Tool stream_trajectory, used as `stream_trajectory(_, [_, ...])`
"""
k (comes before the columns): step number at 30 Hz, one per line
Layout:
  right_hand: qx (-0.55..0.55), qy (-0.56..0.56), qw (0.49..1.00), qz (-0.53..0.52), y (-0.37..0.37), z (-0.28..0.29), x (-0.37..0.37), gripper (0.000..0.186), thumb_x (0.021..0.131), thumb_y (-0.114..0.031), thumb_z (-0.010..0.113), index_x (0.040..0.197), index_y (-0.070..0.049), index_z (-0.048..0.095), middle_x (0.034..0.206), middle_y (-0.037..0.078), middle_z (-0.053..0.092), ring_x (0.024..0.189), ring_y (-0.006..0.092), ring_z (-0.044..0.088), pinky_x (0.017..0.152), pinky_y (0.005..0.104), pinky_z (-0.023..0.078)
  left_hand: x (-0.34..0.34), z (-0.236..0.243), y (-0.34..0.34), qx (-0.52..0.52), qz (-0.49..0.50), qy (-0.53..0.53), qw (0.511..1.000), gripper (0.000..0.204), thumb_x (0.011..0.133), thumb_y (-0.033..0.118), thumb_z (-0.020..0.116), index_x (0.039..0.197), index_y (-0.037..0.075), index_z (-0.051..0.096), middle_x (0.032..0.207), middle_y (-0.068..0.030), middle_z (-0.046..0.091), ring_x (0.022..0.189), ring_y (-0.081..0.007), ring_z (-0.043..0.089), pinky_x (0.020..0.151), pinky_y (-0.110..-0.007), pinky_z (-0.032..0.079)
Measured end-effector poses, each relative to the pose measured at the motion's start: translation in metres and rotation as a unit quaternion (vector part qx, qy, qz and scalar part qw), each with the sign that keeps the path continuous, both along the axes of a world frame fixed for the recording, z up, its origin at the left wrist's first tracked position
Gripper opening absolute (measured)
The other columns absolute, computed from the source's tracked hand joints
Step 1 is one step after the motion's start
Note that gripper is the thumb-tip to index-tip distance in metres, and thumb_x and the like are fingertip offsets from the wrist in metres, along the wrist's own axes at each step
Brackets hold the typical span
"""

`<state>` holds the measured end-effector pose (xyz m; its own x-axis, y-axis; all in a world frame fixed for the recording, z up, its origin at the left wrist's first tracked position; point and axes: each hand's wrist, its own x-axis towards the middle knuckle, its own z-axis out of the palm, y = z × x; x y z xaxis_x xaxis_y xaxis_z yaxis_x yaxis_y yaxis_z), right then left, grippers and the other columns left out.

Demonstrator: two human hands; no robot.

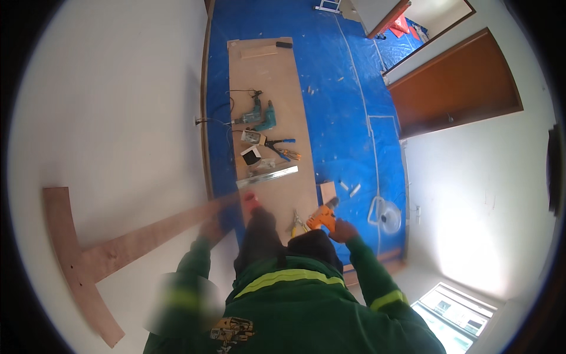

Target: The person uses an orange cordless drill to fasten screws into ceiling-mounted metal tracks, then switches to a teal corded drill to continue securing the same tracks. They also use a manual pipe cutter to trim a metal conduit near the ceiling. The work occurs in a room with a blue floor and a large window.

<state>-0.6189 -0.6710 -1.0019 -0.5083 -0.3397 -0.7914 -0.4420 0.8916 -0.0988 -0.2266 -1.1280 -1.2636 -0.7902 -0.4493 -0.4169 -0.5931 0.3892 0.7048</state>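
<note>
Left hand (210, 230): a T-shaped brown wooden piece (144, 241) is being grasped by the fingers near the stem's end.
T-piece position: the crossbar is being held out leftward, before the white wall (118, 118).
Right hand (343, 231): an orange-and-black pistol-shaped drill (320, 219) is being gripped by the handle.
Panel load: two teal power drills (269, 118) and a silver metal strip (268, 177) are being supported by a long tan panel (268, 74).

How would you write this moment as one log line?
left grip: T-shaped wood piece; right grip: orange drill; ahead: teal power tools on brown board
</note>
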Motion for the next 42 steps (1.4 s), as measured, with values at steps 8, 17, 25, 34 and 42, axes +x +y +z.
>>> stream_trajectory(8, [-0.074, -0.020, 0.997, 0.015, -0.171, -0.003, -0.065, 0.055, 0.086, -0.030, 0.068, 0.125, 0.008, 0.061, 0.115, 0.029, 0.074, 0.111, 0.0459, 0.072, 0.098, 0.0523, 0.059, 0.016, 0.020, 0.005, 0.187, 0.210, -0.035, 0.959, 0.042, 0.102, 0.026, 0.069, 0.137, 0.005, 0.060, 0.103, -0.0059, 0.067, 0.081, -0.0199, 0.069, 0.064, -0.033, 0.060])
stream_trajectory(17, [-0.031, -0.119, 0.976, 0.179, -0.227, -0.121, -0.122, 0.051, 0.085, -0.031, 0.067, 0.119, 0.006, 0.074, 0.120, 0.029, 0.074, 0.114, 0.0429, 0.073, 0.100, 0.0494, 0.058, -0.058, 0.094, 0.120, 0.402, 0.321, -0.091, 0.853, 0.086, 0.100, 0.040, 0.076, 0.163, 0.000, 0.034, 0.117, -0.0129, 0.071, 0.088, -0.0210, 0.071, 0.071, -0.035, 0.059])
stream_trajectory(25, [0.050, -0.149, 0.953, 0.261, -0.261, -0.284, -0.167, 0.045, 0.091, -0.033, 0.062, 0.115, 0.003, 0.075, 0.128, 0.027, 0.072, 0.119, 0.0424, 0.070, 0.101, 0.0485, 0.057, -0.212, 0.148, 0.198, 0.146, 0.265, -0.326, 0.895, 0.125, 0.080, 0.063, 0.087, 0.168, 0.000, 0.023, 0.158, -0.0376, 0.041, 0.139, -0.0480, 0.055, 0.114, -0.054, 0.048])
stream_trajectory(34, [-0.028, -0.013, 0.998, 0.060, -0.244, -0.535, -0.158, 0.064, 0.093, -0.031, 0.071, 0.144, -0.002, 0.045, 0.142, 0.019, 0.059, 0.127, 0.0397, 0.066, 0.100, 0.0572, 0.054, -0.252, 0.073, 0.164, 0.058, 0.322, -0.403, 0.855, 0.105, 0.081, 0.051, 0.084, 0.164, 0.006, 0.036, 0.151, -0.0306, 0.050, 0.133, -0.0512, 0.057, 0.109, -0.058, 0.050])
stream_trajectory(42, [-0.062, -0.018, 0.997, 0.050, -0.247, -0.604, -0.162, 0.069, 0.092, -0.034, 0.080, 0.145, -0.008, 0.045, 0.144, 0.015, 0.060, 0.130, 0.0397, 0.062, 0.105, 0.0658, 0.044, -0.244, 0.068, 0.145, 0.034, 0.335, -0.368, 0.867, 0.097, 0.079, 0.044, 0.085, 0.159, 0.004, 0.044, 0.146, -0.0250, 0.052, 0.131, -0.0471, 0.059, 0.106, -0.056, 0.052])
